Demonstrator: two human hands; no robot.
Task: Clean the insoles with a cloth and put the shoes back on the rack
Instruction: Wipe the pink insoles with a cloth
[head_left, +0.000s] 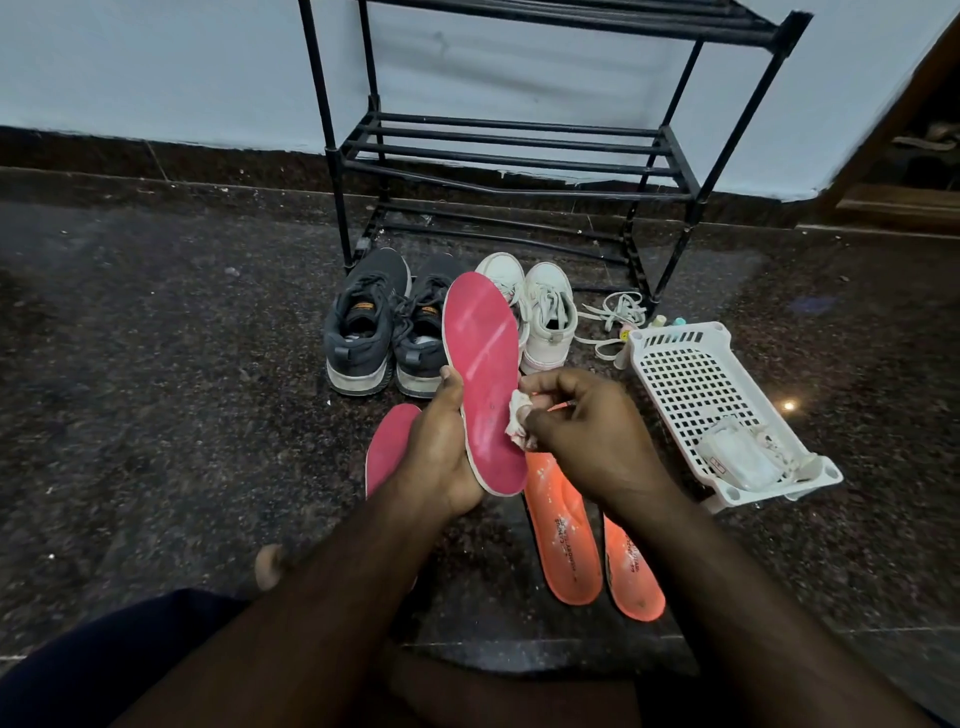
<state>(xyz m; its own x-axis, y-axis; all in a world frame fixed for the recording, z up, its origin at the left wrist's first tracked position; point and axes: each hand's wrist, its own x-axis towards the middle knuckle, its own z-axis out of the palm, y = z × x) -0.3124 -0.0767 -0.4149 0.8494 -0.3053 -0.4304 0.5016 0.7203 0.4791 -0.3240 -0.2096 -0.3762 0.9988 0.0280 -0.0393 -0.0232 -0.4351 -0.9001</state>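
Currently the pink insole (483, 374) is held up off the floor, toe end pointing away toward the shoes. Flat, smooth top face with a slight sheen, thin pale foam edge running round the outline, elongated foot shape with rounded ends. Left hand (441, 457) grips it at the heel end, thumb curled over the left edge, palm cupping the underside. Right hand (582, 431) pinches a small crumpled white cloth (519, 423) between fingertips and thumb; cloth wad touches the insole's right edge, lower half.

Second pink insole (387, 447) lies flat on the floor just left of the left hand, partly hidden by the forearm. Two orange insoles (563, 530) lie side by side under the right forearm, matte, speckled with pale dust, small printed text on each.

Beyond the held insole: pair of dark grey mesh sneakers (363, 322) with pale worn soles, heels toward the camera. Pair of white lace-up shoes (548, 317) just beside them, the left one partly behind the insole. Loose white laces (615, 314) on the floor to their right.

Black tubular shoe rack (509, 156), slatted bar shelves, stands against a pale wall. White perforated plastic basket (691, 379) sits tilted at right, with a wrapped white item and rags in its near end. Floor (156, 364) is dark speckled polished granite.
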